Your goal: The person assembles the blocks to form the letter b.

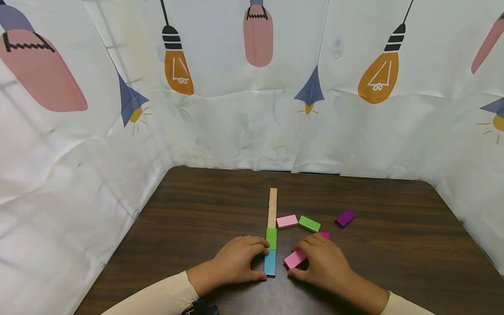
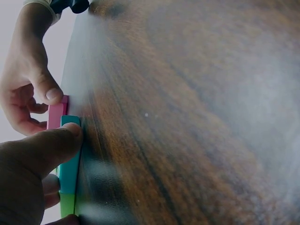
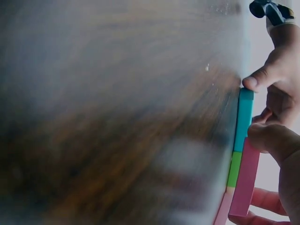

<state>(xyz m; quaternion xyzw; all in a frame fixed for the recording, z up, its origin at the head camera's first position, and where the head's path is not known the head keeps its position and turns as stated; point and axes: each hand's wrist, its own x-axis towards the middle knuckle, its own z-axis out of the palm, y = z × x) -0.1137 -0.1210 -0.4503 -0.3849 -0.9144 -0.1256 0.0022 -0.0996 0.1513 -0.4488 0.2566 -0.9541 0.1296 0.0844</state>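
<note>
A straight row of blocks runs away from me, with a blue block (image 1: 270, 263) nearest and a green block (image 1: 271, 238) touching its far end. My left hand (image 1: 241, 262) holds the row from the left, thumb on the near end of the blue block and fingertips beside the green one. To the right, my right hand (image 1: 324, 264) pinches a pink block (image 1: 295, 259) lengthwise between thumb and fingers. In the right wrist view the pink block (image 3: 244, 180) stands beside the row. A magenta block (image 1: 324, 235) is partly hidden behind the right hand.
Two plain wooden blocks (image 1: 272, 208) continue the row at its far end. A light pink block (image 1: 287, 222) and another green block (image 1: 309, 224) lie end to end, slanting away to the right. Farther right is a purple block (image 1: 345, 218). Printed cloth (image 1: 236, 131) hangs behind the brown table (image 1: 197, 210).
</note>
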